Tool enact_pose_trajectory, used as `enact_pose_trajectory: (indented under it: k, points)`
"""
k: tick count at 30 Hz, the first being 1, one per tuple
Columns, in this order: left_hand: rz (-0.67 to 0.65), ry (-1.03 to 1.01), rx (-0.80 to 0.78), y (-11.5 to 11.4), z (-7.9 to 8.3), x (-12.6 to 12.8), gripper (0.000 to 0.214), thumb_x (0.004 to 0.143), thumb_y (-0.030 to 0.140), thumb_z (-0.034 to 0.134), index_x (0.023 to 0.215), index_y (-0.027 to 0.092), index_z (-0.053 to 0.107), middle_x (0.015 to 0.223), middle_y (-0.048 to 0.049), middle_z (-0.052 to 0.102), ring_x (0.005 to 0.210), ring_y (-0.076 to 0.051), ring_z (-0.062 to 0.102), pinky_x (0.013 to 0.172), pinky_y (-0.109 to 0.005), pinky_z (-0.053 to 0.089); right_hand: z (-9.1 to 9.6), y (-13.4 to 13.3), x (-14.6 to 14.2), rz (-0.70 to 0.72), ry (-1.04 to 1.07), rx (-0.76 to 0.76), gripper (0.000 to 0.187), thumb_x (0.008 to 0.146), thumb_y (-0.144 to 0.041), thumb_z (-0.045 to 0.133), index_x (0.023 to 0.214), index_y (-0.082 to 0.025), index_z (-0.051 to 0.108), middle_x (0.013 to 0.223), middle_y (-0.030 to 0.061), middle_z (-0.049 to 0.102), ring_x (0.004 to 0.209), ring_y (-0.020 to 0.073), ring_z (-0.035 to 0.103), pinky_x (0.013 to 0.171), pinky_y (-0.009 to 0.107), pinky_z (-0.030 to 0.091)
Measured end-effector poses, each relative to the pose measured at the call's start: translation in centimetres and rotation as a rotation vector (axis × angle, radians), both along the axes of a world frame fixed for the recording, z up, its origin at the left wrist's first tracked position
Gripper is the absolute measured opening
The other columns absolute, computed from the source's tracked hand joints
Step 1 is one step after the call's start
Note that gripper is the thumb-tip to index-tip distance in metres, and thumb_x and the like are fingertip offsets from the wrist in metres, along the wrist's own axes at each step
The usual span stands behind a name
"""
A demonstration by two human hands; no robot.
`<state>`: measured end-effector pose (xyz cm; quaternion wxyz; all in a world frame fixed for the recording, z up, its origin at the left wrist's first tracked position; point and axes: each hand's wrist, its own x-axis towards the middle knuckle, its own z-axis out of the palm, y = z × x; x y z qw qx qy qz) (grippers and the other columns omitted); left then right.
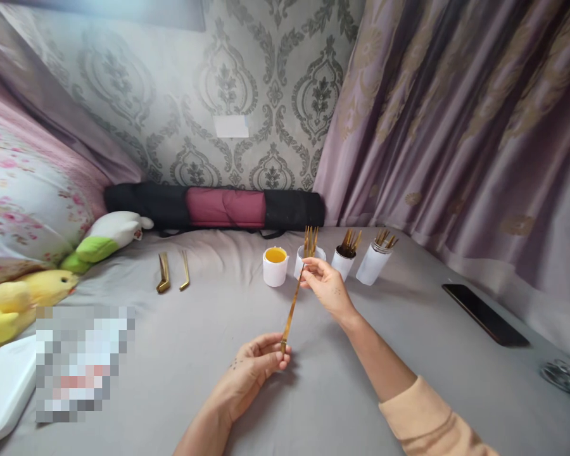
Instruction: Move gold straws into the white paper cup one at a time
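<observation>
Both hands hold one thin gold fork (296, 292) above the grey sheet. My left hand (254, 370) pinches the lower end of its handle. My right hand (325, 288) pinches it near the top, just below the tines, close to the white cups. Several white cups stand in a row: one with a yellow inside (275, 266), one behind the fork (306, 259), one holding gold cutlery (344, 258) and another holding gold cutlery (374, 259).
Two bent gold straws (173, 272) lie on the sheet to the left. A black and maroon roll bag (216, 208) lies by the wall. Plush toys (33, 291) sit left, a dark phone (484, 313) right, a curtain behind it.
</observation>
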<state>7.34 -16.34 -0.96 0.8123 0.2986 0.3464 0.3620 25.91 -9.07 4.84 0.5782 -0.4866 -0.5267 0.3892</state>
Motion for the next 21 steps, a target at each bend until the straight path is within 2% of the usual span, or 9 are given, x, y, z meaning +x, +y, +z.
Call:
enact_pose_trajectory:
  k: [5,10,21]
  points:
    - [-0.009,-0.001,-0.008,0.0,0.1,0.0,0.035,0.061,0.014,0.071,0.095,0.012,0.063,0.09,-0.0118,0.065,0.075,-0.014,0.06,0.076,-0.027,0.043,0.5,0.0,-0.2,-0.019,0.014,-0.035,0.028,0.074,-0.037,0.055,0.096,-0.019,0.057,0.079,0.0018,0.06,0.073,0.0134,0.06,0.063,0.029,0.054]
    - [-0.008,-0.028,0.003,0.0,0.2,0.0,0.034,0.06,0.013,0.071,0.093,0.011,0.063,0.088,-0.0116,0.065,0.074,-0.014,0.06,0.075,-0.027,0.043,0.8,0.0,-0.3,-0.031,0.023,-0.036,0.028,0.071,-0.037,0.059,0.092,-0.019,0.058,0.077,0.002,0.06,0.071,0.0148,0.06,0.064,0.031,0.054]
    - [-0.018,-0.054,0.03,0.1,0.1,0.0,0.028,0.064,0.011,0.068,0.092,0.009,0.062,0.087,-0.0124,0.065,0.073,-0.014,0.059,0.074,-0.027,0.043,0.1,-0.4,1.2,-0.095,0.093,-0.066,0.028,0.069,-0.038,0.062,0.087,-0.017,0.059,0.072,0.0012,0.06,0.066,0.0126,0.059,0.062,0.029,0.054]
